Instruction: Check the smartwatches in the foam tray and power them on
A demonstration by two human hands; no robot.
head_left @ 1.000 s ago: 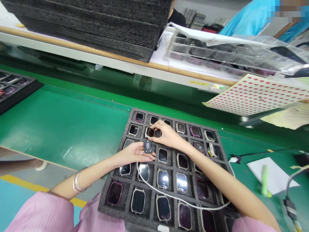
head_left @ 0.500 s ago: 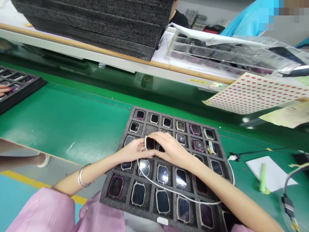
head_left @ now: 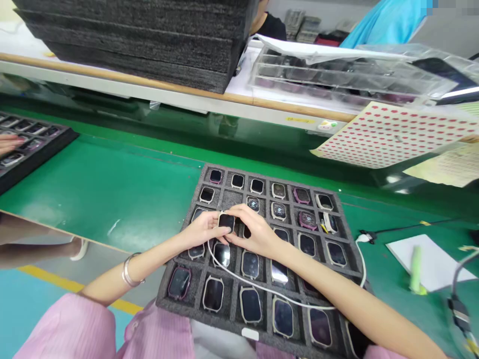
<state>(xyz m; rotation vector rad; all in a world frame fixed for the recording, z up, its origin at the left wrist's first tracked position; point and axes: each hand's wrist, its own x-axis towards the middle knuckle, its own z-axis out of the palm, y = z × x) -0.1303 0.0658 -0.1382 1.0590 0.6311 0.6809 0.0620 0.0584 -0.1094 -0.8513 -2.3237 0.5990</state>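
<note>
Between my two hands, above the foam tray [head_left: 245,323], is a smartwatch body [head_left: 226,222] with a dark screen facing up and a pale case. My left hand [head_left: 204,230] grips its left side, thumb across the lower edge. On the other side my right hand [head_left: 254,230] closes its fingers around the top and right edge. A white charging cable [head_left: 258,287] runs up to my left fingers; its end is hidden under the watch. The tray's compartments hold several more strapless watches, pale ones and purple ones [head_left: 180,282].
A stack of black foam trays [head_left: 142,45] and clear plastic trays [head_left: 337,75] stand on the shelf. White paper with a green marker [head_left: 415,269] lies right. At far left, another person's hand [head_left: 9,143] is over a second watch tray [head_left: 45,144].
The watch has turned so that its screen shows more fully, and my left thumb has moved onto its lower edge. The view has shifted slightly.
</note>
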